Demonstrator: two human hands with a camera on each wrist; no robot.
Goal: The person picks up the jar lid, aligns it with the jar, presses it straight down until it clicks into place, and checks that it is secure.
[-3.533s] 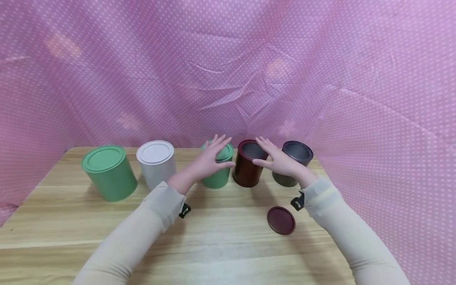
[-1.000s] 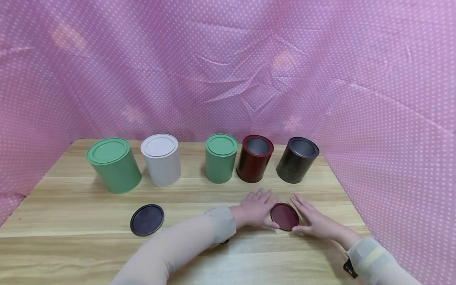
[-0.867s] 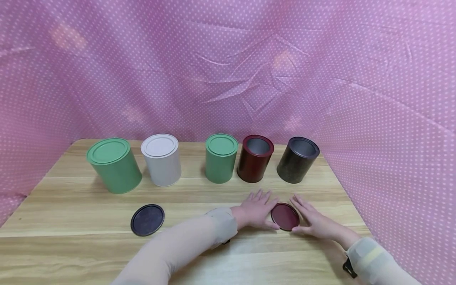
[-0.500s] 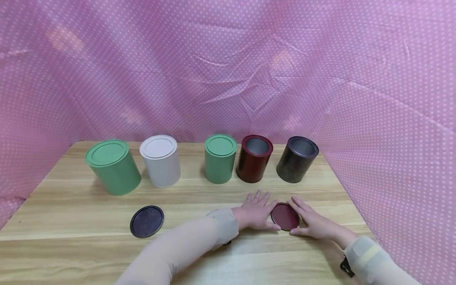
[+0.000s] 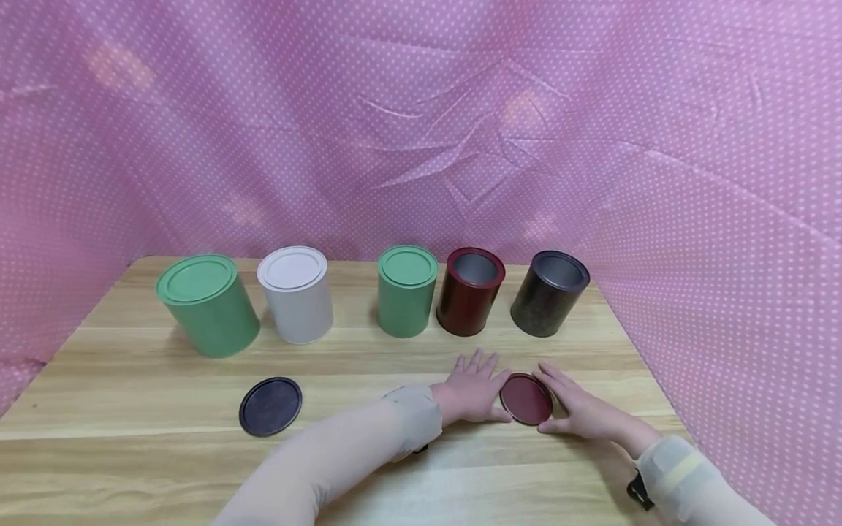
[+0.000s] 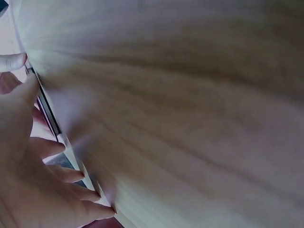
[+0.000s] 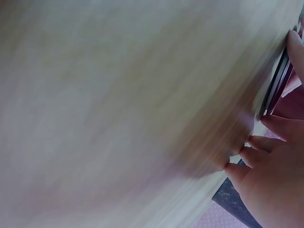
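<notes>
A dark red round lid (image 5: pixel 526 399) lies flat on the wooden table between both hands. On its left side is my left hand (image 5: pixel 472 391), fingers spread, with thumb and index fingertip at the rim. My right hand (image 5: pixel 582 409) borders it on the right, its thumb and index fingertip also at the rim. Both wrist views show the lid's edge low against the tabletop, with fingertips of the left hand (image 6: pixel 38 190) and the right hand (image 7: pixel 275 171) down on the wood. Behind stands a dark red can (image 5: pixel 468 303) without a lid.
A black can (image 5: pixel 547 303), also lidless, stands right of the red one. A small green can (image 5: pixel 404 307), a white can (image 5: pixel 302 310) and a large green can (image 5: pixel 220 321) have lids on. A black lid (image 5: pixel 270 407) lies at left. Pink dotted cloth (image 5: pixel 421 131) hangs behind.
Both hands have come down from above the cans to the red lid; the black lid has come into view. Over the last second the right fingers moved slightly closer to the red rim.
</notes>
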